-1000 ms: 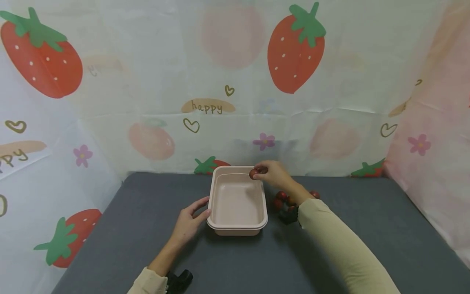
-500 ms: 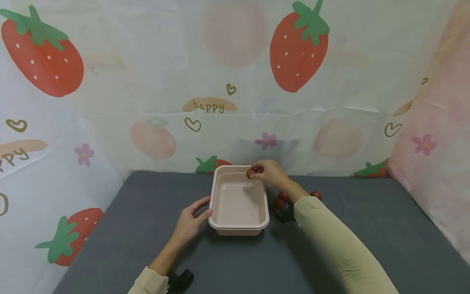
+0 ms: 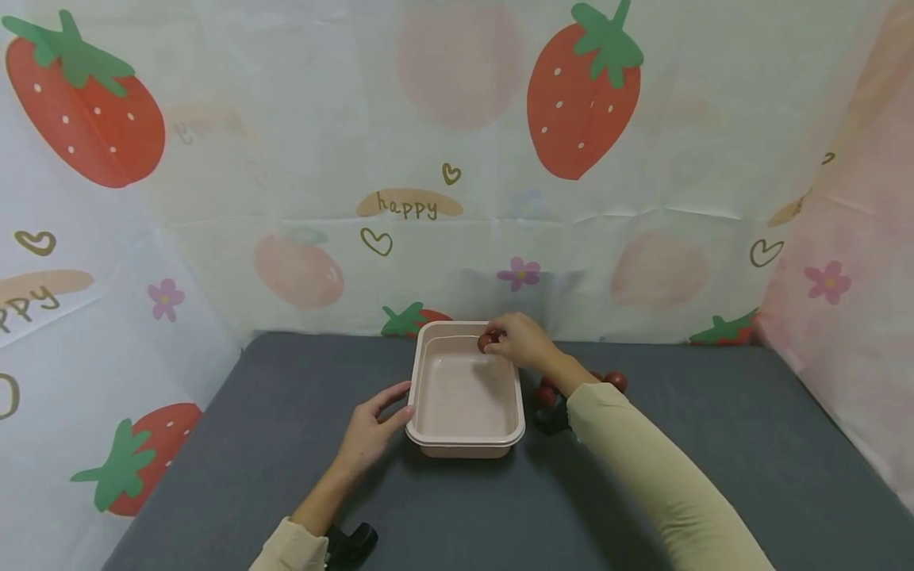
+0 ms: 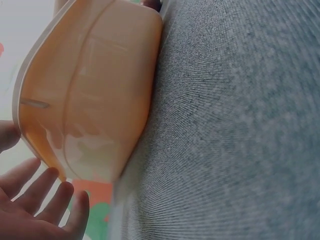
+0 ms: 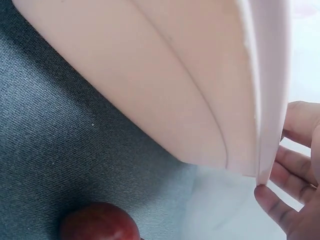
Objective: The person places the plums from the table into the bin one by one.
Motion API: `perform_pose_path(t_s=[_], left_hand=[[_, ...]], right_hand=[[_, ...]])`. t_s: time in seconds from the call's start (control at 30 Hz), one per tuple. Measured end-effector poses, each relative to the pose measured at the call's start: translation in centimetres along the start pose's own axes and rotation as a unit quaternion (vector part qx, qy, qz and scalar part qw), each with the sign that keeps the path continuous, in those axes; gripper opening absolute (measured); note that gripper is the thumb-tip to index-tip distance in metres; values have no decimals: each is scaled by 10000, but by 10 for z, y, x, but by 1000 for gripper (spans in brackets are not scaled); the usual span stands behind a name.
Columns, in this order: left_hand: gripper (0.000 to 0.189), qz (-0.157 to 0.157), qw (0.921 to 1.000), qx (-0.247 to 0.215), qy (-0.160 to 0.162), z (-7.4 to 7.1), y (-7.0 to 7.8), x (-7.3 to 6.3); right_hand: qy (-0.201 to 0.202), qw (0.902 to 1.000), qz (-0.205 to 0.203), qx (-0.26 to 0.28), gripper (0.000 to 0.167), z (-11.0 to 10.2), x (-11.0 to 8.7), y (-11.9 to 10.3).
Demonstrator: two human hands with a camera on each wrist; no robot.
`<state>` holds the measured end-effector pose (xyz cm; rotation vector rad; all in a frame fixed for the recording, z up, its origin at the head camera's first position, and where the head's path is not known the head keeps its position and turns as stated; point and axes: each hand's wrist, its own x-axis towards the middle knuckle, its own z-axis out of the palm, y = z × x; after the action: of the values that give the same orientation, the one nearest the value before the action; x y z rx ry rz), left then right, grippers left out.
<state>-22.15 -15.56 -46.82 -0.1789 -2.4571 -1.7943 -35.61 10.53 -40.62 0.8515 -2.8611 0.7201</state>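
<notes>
A pinkish-beige plastic food container [image 3: 464, 450] stands upright on the grey surface. At its left rim is my left hand [image 3: 367, 432], with the thumb on the rim and the fingers [image 4: 35, 192] outside it; they hold the edge lightly. My right hand [image 3: 524, 342] reaches over the far right corner and pinches a small dark red, plum-like fruit [image 3: 485, 342] above the container's inside. In the right wrist view the fingers hide this fruit behind the rim. Several more such fruits [image 3: 616, 381] lie right of the container, partly hidden by my right forearm; one fruit [image 5: 100, 224] shows in the right wrist view.
A grey cloth-covered table [image 3: 286, 444] spreads around the container. Close behind it rises a white printed sheet [image 3: 300, 159] with strawberries and hearts, which also forms side walls. A black wrist device [image 3: 350, 546] sits by my left sleeve.
My right hand has moved slightly left and inward over the container with the fruit. My left hand stays at the rim. The whole view has shifted a little.
</notes>
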Motion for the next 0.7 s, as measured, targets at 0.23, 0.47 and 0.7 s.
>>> perform_pose_path(t_s=[0.23,0.47,0.7], left_hand=[[45,37,10000,60,17,0,2,-1],[47,-18,10000,26,25,0,4,-2],[45,-8,10000,79,52,0,3,-1]], right_hand=[[-81,9999,72,-83,28,2,1,0],[9,9999,73,80,28,3,-1,1],[465,9963,30,726,29,-8,-11,4]])
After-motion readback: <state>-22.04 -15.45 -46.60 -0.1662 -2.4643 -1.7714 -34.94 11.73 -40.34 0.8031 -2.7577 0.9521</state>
